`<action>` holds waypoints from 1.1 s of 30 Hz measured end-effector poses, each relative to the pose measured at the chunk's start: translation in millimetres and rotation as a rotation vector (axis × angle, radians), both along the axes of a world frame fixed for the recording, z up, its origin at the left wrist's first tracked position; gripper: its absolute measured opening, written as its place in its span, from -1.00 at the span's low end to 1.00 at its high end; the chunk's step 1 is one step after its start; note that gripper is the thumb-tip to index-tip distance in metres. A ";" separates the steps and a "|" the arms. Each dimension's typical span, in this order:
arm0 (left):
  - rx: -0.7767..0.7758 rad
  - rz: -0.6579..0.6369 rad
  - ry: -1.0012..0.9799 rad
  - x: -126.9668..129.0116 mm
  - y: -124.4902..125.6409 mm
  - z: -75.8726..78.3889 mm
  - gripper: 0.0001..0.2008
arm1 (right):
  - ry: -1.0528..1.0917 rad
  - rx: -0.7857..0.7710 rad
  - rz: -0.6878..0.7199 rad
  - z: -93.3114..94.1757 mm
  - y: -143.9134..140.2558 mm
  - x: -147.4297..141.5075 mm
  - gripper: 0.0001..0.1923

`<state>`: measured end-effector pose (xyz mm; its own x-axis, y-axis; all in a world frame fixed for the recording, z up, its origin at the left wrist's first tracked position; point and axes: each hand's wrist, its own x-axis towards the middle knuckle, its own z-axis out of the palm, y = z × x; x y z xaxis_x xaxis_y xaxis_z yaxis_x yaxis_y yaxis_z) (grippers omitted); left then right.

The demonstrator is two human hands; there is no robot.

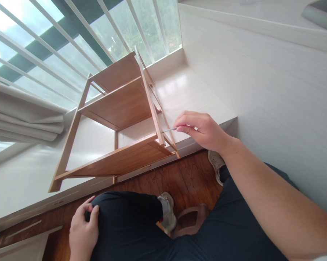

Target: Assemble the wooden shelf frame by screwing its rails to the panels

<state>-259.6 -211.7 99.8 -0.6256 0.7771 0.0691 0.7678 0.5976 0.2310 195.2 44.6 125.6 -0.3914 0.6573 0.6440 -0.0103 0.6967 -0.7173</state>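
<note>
Although it looks thin enough to slip between the fingertips, the slim metal tool (169, 129) in the right hand (201, 130) is probably stiff and very light, best pinched near its back end, as it is now, so the tip stays free; the right hand is closed on it, thumb against forefinger, and its point meets the side frame of the wooden shelf rack (120, 119) just where the lowest board joins the upright; whether the tip sits in a screw or a hole is too small to tell; the rack judges as light for its bulk, rigid slatted wood with smooth faces, and the uprights or the edge of a board would give the surest hold; it stands on the pale window ledge (185, 90), close before the barred window (71, 43), directly ahead of the person and touching only the tool; the left hand (83, 228) is well apart from both, low in the view, its fingers curled and resting on the person's dark-trousered knee (122, 221), holding nothing; the wooden floor (185, 177) lies below, between ledge and legs
</note>
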 end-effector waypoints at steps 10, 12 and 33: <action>0.020 -0.018 -0.008 -2.4 -0.3 -1.8 -0.66 | 0.042 -0.409 0.076 0.8 -7.0 -3.0 -0.58; 0.024 -0.021 -0.003 -2.5 -0.3 -2.0 -0.66 | 0.060 -0.430 0.086 0.7 -7.4 -3.5 -0.58; -0.013 0.002 -0.006 -3.1 -0.3 -0.8 -0.65 | 0.010 -0.039 0.021 -0.9 -0.5 -0.5 -0.86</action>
